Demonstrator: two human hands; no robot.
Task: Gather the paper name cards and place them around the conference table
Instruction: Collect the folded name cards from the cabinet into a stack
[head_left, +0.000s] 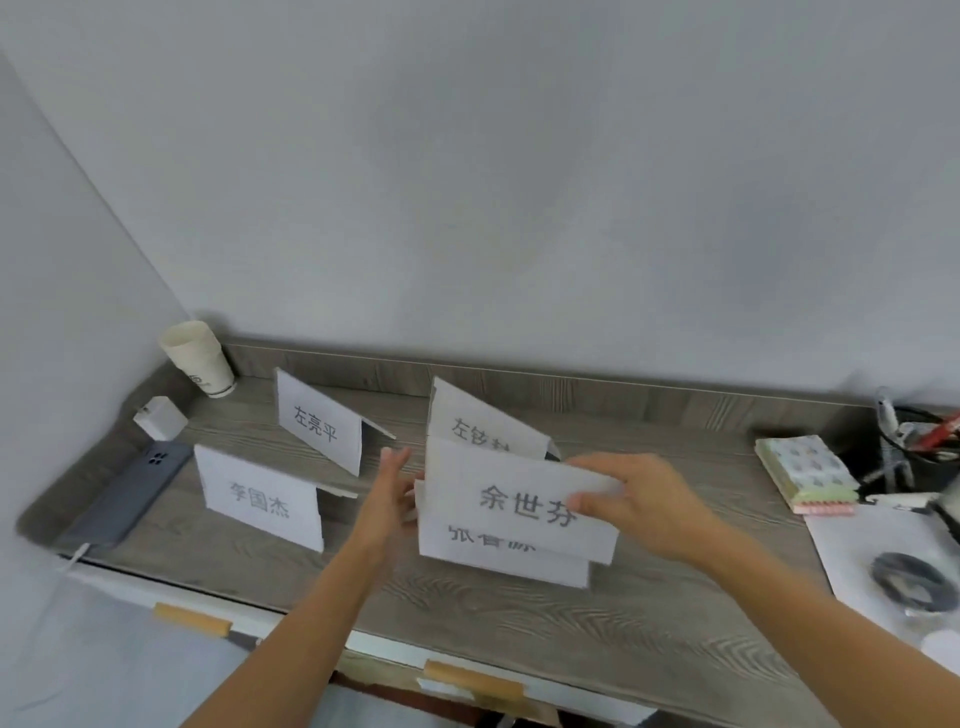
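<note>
Holding: the right hand (641, 501) pinches the right end of one paper name card (519, 499), thumb on the printed front, the other fingers behind the paper; the card is lifted a little above the desk.
Left hand (389, 488): fingers spread and loose, at the left edge of the held card; it closes on nothing, and I cannot tell if the fingertips touch the paper.
Card under the grip: a second name card (498, 556) stands on the wooden desk (519, 623) directly below and in front of the held card, its text half covered by it.
Card behind the grip: a third folded card (483, 423) stands just behind the held one, nearer to the wall; its lower part is hidden.
Cards left of the grip: a card (260, 501) stands beyond the left hand, near the front edge, and one more card (318, 421) stands behind it, further to the wall. Both are apart from the hands.
Far left from the grip: a grey phone (124, 499) lies flat, a white charger (161, 418) is next to it, and a paper cup (197, 358) stands in the corner.
Right of the grip: a stack of sticky notes (805, 475), well apart from the right hand; behind it a dark holder with pens (919, 447); nearer, a white sheet (852, 545) with a black coiled cable (909, 579) on it.
</note>
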